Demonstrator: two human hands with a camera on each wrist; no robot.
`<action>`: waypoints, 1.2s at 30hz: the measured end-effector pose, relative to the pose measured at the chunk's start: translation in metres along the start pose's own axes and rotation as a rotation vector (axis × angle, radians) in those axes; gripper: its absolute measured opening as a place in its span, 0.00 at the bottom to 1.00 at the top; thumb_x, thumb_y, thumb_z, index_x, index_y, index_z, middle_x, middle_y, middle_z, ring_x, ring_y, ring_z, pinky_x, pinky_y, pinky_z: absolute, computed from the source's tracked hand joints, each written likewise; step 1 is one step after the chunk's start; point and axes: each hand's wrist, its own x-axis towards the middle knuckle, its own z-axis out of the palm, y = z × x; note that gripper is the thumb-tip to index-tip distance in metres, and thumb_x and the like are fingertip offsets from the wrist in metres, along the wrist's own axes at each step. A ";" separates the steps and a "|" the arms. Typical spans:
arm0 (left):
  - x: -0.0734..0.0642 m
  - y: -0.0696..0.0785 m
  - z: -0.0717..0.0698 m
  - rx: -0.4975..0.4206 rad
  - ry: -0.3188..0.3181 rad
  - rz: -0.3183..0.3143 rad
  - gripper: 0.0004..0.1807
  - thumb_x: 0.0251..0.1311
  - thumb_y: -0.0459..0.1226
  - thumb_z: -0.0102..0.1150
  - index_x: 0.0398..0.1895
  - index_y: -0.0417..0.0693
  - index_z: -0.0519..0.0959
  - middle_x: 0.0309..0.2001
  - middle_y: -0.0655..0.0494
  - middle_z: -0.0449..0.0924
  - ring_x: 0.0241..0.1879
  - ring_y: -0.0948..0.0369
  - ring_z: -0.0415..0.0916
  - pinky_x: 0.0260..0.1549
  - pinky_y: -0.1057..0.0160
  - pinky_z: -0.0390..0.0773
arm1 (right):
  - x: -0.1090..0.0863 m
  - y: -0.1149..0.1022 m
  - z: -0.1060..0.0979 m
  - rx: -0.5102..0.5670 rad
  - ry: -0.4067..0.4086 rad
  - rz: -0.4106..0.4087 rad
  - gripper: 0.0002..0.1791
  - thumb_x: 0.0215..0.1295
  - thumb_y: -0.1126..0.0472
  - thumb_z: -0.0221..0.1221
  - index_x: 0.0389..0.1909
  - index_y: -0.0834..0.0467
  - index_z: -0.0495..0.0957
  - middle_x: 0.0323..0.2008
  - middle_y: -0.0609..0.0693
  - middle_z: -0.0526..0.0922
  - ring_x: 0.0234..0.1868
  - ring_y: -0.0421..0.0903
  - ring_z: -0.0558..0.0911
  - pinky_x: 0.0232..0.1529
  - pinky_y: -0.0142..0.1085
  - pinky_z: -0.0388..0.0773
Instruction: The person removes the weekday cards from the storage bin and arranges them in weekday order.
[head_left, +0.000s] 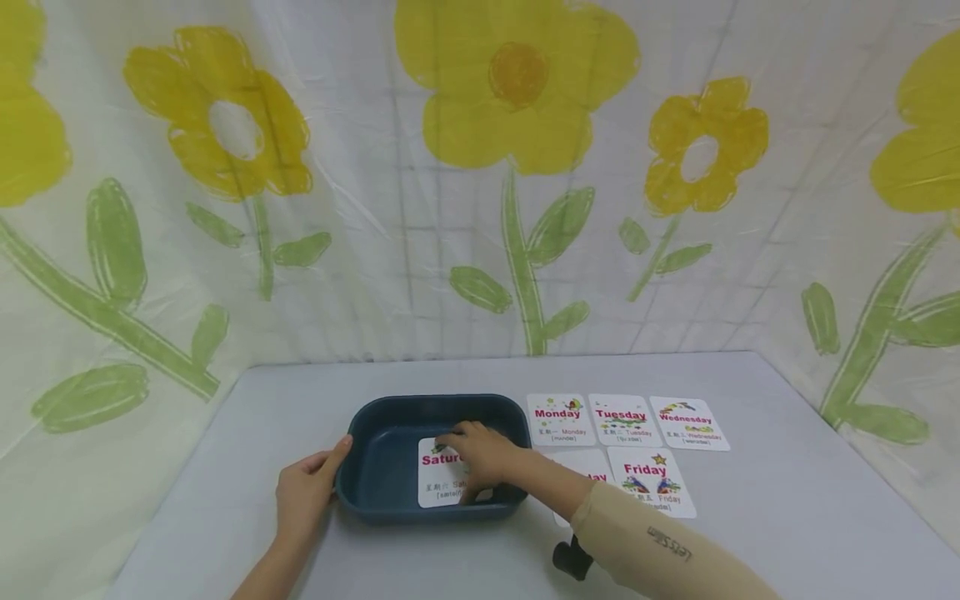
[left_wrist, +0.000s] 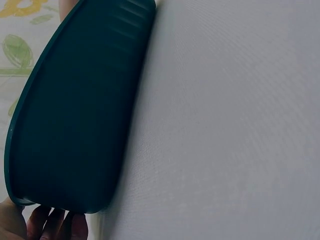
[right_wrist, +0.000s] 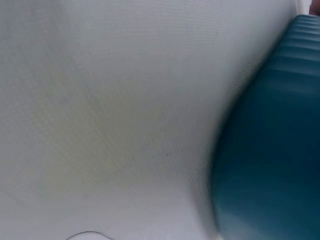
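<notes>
A dark blue-green plastic basin [head_left: 390, 514] stands on the table. My left hand [head_left: 306, 492] grips its left end, thumb at the rim and fingers [left_wrist: 52, 224] against the outside in the left wrist view. Inside the basin, my right hand [head_left: 487, 458] holds a white "Saturday" card [head_left: 433, 483], fingers curved over its top edge and thumb near its bottom edge. The hand covers the card's right part. In the right wrist view the basin's outer wall [right_wrist: 270, 150] shows, while the right hand's fingers are hidden.
Right of the basin lie the Monday [head_left: 558, 421], Tuesday [head_left: 620, 421] and Wednesday [head_left: 687, 423] cards in a row. Below are a Friday card [head_left: 652, 483] and another card [head_left: 581, 464], partly covered by the right forearm. A black object [head_left: 572, 560] is by the right sleeve.
</notes>
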 end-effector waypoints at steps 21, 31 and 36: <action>0.000 -0.001 0.002 0.013 0.018 -0.003 0.41 0.50 0.66 0.52 0.41 0.35 0.81 0.40 0.40 0.82 0.28 0.64 0.77 0.21 0.74 0.73 | 0.000 0.003 0.000 -0.011 0.013 -0.088 0.41 0.36 0.47 0.75 0.57 0.41 0.71 0.56 0.45 0.71 0.54 0.44 0.69 0.59 0.43 0.66; 0.000 0.000 0.002 0.005 0.017 -0.002 0.40 0.50 0.65 0.54 0.41 0.34 0.81 0.36 0.43 0.83 0.25 0.66 0.75 0.21 0.73 0.74 | 0.000 0.009 0.007 -0.091 0.045 -0.158 0.40 0.42 0.40 0.69 0.60 0.43 0.70 0.57 0.46 0.70 0.54 0.44 0.69 0.51 0.40 0.73; -0.001 0.000 0.002 0.008 0.021 -0.001 0.40 0.50 0.66 0.53 0.41 0.35 0.81 0.37 0.42 0.83 0.26 0.66 0.74 0.22 0.73 0.74 | 0.000 0.010 0.008 -0.076 0.037 -0.160 0.40 0.44 0.39 0.68 0.61 0.44 0.68 0.58 0.46 0.68 0.55 0.43 0.68 0.51 0.38 0.73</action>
